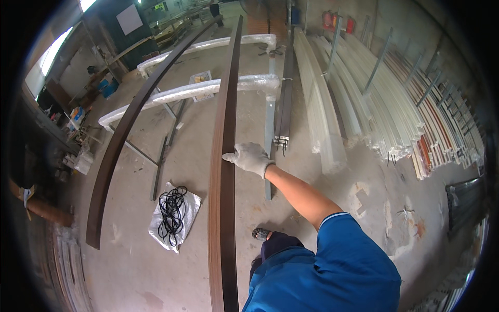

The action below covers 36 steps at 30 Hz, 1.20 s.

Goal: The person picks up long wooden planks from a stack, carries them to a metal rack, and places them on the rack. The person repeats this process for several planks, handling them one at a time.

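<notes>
A loose coil of black cable (173,214) lies before you on a white plastic sheet (191,210). Long pale profiles (318,99) lie to your right; a blue container (108,88) sits far off on your left.

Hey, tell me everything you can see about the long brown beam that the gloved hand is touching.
The beam is long, narrow and straight-edged, its slight bow perhaps the lens. One lengthwise face is reddish brown and streaked like wood grain; the one to its right is darker and plainer. Whether it is wood or a wood-look finish, I can't tell. It passes over two plastic-wrapped crossbars, and its near end runs off the lower edge. The right hand lays its fingers on the darker face.
</notes>
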Motion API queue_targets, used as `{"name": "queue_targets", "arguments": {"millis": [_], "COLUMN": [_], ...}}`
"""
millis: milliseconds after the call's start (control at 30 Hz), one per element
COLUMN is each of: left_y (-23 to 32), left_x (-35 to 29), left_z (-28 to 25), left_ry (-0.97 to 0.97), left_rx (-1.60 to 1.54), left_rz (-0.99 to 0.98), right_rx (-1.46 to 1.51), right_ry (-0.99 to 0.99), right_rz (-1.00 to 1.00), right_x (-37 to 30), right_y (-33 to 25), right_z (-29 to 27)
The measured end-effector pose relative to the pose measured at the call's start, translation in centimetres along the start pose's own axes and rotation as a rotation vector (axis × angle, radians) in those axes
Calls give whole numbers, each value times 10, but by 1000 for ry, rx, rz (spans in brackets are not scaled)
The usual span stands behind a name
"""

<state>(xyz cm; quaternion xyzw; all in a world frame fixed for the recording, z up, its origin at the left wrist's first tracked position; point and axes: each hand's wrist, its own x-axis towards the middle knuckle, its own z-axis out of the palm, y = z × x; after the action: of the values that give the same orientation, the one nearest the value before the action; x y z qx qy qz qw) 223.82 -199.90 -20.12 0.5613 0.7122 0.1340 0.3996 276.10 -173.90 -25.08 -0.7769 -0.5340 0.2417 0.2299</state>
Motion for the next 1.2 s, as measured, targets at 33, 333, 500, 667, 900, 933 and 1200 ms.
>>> {"name": "queue_targets", "arguments": {"millis": [33, 333, 500, 667, 900, 933, 1200], "left_y": [2, 18, 28, 41, 59, 60, 70], "left_x": [3, 27, 44, 62, 84, 87, 109], "left_z": [1, 11, 13, 14, 11, 11, 4], "left_ry": [-6, -6, -27, -40, -49, -47, -24], "left_rx": [0, -32, -39, -33, -35, -39, -70], "left_rz": [6, 39, 38, 15, -30, -39, -115], "right_rx": [-175, 1345, 1285, 1421, 1335, 1332, 1370], "right_ry": [52, 144, 228, 222, 256, 250, 133], "right_rz": [-60, 17, 161, 92, 172, 167, 169], "right_x": [-3, -20, -14, 12, 67, 72, 118], "right_y": [1, -32, -32, -34, -60, -63, -86], "right_z": [-1, 58, 58, 72, 75, 73, 60]}}
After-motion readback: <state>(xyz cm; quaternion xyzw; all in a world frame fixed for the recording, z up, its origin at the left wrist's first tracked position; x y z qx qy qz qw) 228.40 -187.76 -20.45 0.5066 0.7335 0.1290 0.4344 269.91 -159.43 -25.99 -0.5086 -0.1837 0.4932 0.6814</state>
